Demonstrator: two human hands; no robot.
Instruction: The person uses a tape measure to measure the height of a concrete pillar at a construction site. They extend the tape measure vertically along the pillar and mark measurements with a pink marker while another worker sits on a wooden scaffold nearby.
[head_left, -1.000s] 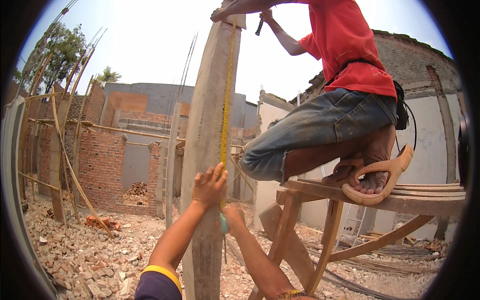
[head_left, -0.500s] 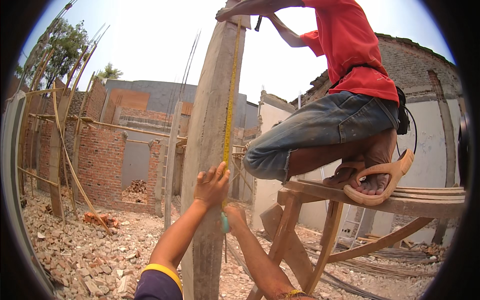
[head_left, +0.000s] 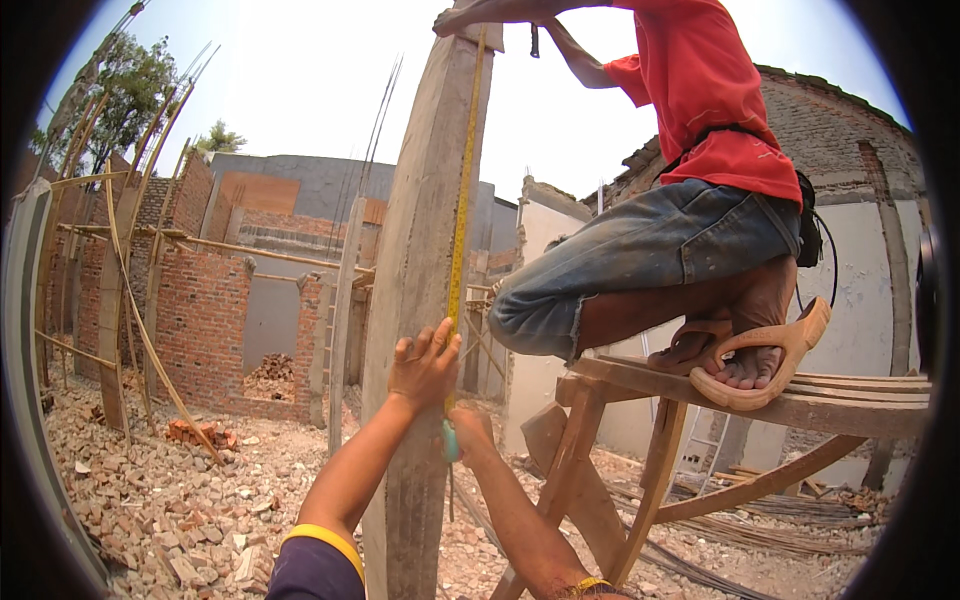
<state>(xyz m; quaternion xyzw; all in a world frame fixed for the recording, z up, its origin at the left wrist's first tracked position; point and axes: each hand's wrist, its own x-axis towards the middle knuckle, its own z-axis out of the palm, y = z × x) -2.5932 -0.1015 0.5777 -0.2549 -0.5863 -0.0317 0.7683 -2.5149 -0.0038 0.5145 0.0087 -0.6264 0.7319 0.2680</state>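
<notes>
A yellow measuring-tape blade runs down the edge of a tall concrete column. My left hand lies against the column, fingers apart, with the fingertips at the blade. Just below it, my right hand is closed round the tape measure, whose teal case shows partly; a dark strap dangles beneath. At the column's top, a co-worker's hand rests beside the blade's upper end. A dark, short handle-like piece hangs near that person's other arm; its kind is unclear.
The co-worker in a red shirt squats on a wooden trestle, close on my right. Broken brick rubble covers the ground. Thin rods lie under the trestle. Brick walls and bamboo poles stand to the left.
Both my hands stay at about the same place on the column. The view has shifted very slightly; the dark piece near the co-worker's arm hangs a little differently.
</notes>
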